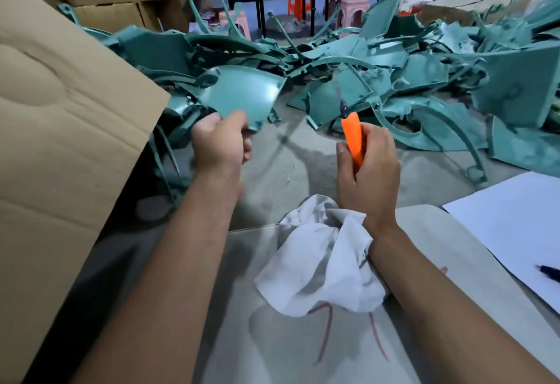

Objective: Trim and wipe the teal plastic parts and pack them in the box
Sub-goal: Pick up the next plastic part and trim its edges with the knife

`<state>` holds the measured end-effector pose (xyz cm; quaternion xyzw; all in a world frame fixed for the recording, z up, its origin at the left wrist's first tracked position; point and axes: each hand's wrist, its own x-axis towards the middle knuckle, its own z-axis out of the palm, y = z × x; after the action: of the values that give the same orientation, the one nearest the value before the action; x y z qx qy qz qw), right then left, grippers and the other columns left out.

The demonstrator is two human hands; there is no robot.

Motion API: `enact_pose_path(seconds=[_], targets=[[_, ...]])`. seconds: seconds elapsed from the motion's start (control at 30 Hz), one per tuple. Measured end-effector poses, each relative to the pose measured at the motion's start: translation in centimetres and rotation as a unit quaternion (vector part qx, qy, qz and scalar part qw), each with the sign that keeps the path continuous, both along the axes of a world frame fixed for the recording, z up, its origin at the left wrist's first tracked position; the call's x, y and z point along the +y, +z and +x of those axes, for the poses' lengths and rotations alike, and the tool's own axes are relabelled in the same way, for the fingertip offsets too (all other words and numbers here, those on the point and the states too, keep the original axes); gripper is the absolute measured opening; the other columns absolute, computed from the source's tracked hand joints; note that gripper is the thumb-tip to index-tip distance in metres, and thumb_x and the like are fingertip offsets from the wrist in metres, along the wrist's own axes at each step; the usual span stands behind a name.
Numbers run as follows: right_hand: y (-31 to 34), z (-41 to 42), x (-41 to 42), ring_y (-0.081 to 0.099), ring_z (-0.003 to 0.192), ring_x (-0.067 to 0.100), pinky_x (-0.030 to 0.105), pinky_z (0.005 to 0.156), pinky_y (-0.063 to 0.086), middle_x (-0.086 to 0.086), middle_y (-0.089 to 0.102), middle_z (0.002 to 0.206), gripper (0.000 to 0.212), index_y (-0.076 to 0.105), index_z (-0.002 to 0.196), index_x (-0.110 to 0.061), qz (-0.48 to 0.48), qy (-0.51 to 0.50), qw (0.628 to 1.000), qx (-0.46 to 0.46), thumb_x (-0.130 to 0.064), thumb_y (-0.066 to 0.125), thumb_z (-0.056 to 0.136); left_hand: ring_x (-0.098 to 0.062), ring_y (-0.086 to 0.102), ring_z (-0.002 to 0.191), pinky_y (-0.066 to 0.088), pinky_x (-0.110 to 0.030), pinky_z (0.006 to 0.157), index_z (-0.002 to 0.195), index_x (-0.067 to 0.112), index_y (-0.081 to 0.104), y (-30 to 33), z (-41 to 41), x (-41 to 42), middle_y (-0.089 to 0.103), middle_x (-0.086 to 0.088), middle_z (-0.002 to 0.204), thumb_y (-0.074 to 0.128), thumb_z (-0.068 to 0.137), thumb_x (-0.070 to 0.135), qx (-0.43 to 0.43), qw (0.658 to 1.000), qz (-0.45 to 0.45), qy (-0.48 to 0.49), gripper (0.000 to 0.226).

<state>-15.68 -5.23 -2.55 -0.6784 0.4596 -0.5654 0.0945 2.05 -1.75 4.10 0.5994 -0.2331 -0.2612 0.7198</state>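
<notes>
The left hand point(222, 141) pinched a teal part point(239, 95); the cutter point(353, 138), clenched in the right hand point(368, 171), stood at its three o'clock, tip toward twelve.

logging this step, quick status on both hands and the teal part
Left hand grips teal panel. Right hand grips orange cutter, rag under wrist. Nothing between cutter and panel.

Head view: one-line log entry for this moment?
left hand: holds teal panel | right hand: grips orange cutter | white rag: under right wrist | stage: trimming, not packed
</notes>
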Motion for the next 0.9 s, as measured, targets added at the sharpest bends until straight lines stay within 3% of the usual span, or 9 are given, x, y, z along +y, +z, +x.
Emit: enact_pose_path(seconds=[0.1,0.2,0.33,0.43,0.53,0.63,0.73,0.83,0.9], targets=[[-0.1,-0.1,-0.1,0.043,0.087,0.011,0.014,0.073,0.031,0.003,0.054,0.100,0.017,0.058,0.115,-0.004,-0.003,0.008,0.999,-0.034,-0.016,0.056,0.103,-0.010,0.037,0.036,0.023,-0.016,0.037,0.065,0.012,0.046,-0.9,-0.7,0.9,0.047,0.002,0.045,0.053,0.085,-0.006,-0.037,0.995,0.024,-0.094,0.028],[-0.3,-0.2,-0.1,0.043,0.080,0.013,0.014,0.069,0.031,0.001,0.052,0.093,0.020,0.056,0.115,-0.004,0.004,0.014,0.998,-0.056,-0.021,0.050,0.107,-0.012,0.039,0.041,0.026,-0.020,0.040,0.074,0.008,0.053,-2.4,-1.5,1.9,0.047,-0.004,0.053,0.054,0.085,-0.005,-0.074,0.989,0.062,-0.113,0.017],[-0.1,-0.1,-0.1,0.038,0.069,0.012,0.013,0.064,0.032,-0.006,0.045,0.081,0.020,0.054,0.109,-0.007,0.004,0.032,0.998,-0.061,-0.026,0.047,0.109,-0.013,0.046,0.044,0.032,-0.021,0.039,0.056,0.021,0.052,-1.7,-1.8,2.3,0.054,-0.001,0.054,0.057,0.085,-0.005,0.024,0.989,0.012,-0.145,0.039],[0.1,-0.1,0.3,0.054,0.067,0.008,0.015,0.061,0.038,-0.007,0.058,0.077,0.027,0.056,0.120,-0.018,0.011,0.100,0.993,-0.059,-0.041,0.050,0.106,-0.012,0.046,0.038,0.030,-0.017,0.036,0.069,0.010,0.052,-1.3,-3.2,2.4,0.055,-0.001,0.048,0.060,0.084,-0.007,-0.028,0.982,0.065,-0.175,0.024],[0.1,-0.3,0.5,0.060,0.065,0.010,0.018,0.060,0.043,-0.005,0.065,0.075,0.035,0.060,0.127,-0.025,0.028,0.130,0.990,-0.051,-0.047,0.062,0.100,-0.013,0.048,0.038,0.032,-0.016,0.037,0.072,0.010,0.062,-2.0,-4.6,3.2,0.058,-0.003,0.049,0.063,0.082,-0.004,-0.092,0.961,0.135,-0.225,0.017],[0.0,-0.5,0.2,0.055,0.062,0.010,0.019,0.060,0.044,-0.010,0.064,0.074,0.028,0.064,0.109,-0.024,0.061,0.091,0.987,-0.116,-0.048,0.067,0.096,-0.020,0.051,0.047,0.034,-0.019,0.041,0.080,-0.006,0.065,-2.1,-4.1,3.6,0.062,-0.015,0.061,0.062,0.081,-0.008,-0.097,0.938,0.157,-0.294,0.004],[0.2,-0.7,-0.2,0.052,0.062,0.015,0.022,0.062,0.043,-0.014,0.059,0.068,0.029,0.061,0.103,-0.017,0.114,0.066,0.979,-0.154,-0.045,0.068,0.096,-0.021,0.056,0.050,0.040,-0.023,0.045,0.081,-0.003,0.067,-1.9,-2.9,3.9,0.064,-0.020,0.068,0.065,0.083,-0.007,-0.117,0.906,0.168,-0.370,0.005],[0.8,-0.6,-0.5,0.054,0.060,0.005,0.016,0.061,0.048,-0.017,0.059,0.068,0.014,0.062,0.098,-0.028,0.211,0.107,0.951,-0.201,-0.036,0.074,0.096,-0.015,0.064,0.053,0.048,-0.022,0.047,0.086,0.005,0.070,-1.8,-2.3,4.4,0.070,-0.009,0.072,0.071,0.086,-0.004,-0.112,0.882,0.163,-0.428,0.008],[0.9,-0.8,-0.8,0.056,0.052,0.010,0.022,0.050,0.052,-0.006,0.060,0.064,0.011,0.067,0.102,-0.020,0.316,0.177,0.880,-0.307,-0.021,0.075,0.096,-0.013,0.070,0.068,0.054,-0.024,0.056,0.093,0.016,0.072,-2.1,-1.9,4.6,0.076,0.001,0.081,0.076,0.087,0.006,-0.101,0.888,0.142,-0.426,0.012]])
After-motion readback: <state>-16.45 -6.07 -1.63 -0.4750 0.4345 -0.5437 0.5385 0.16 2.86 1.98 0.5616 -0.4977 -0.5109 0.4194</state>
